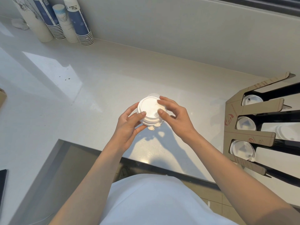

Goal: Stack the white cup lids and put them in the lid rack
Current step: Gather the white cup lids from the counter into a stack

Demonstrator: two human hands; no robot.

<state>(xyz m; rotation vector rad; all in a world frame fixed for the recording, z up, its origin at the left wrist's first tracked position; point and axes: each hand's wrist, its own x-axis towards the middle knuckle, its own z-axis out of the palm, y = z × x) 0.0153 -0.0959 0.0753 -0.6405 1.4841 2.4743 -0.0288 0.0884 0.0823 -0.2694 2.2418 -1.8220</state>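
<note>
Both hands hold stack of white cup lids [150, 111] above counter: left hand [129, 125] cups side, right hand [174, 116] fingertips on top. Cardboard lid rack [253, 137] right of right hand.

Can't count the white lids [150, 109] in the stack, the left hand [129, 127] and right hand [173, 117] cover both sides and sun glare washes out the edges. Lid rack [253, 137] runs off the right edge, so its far slots are cut off (print on the cardboard is too small to read). Paper cup stacks [65, 21] at far left lose their tops past the upper edge. A dark flat thing [3, 185] is clipped at near left on the worktop [113, 75], can't tell what it is.
</note>
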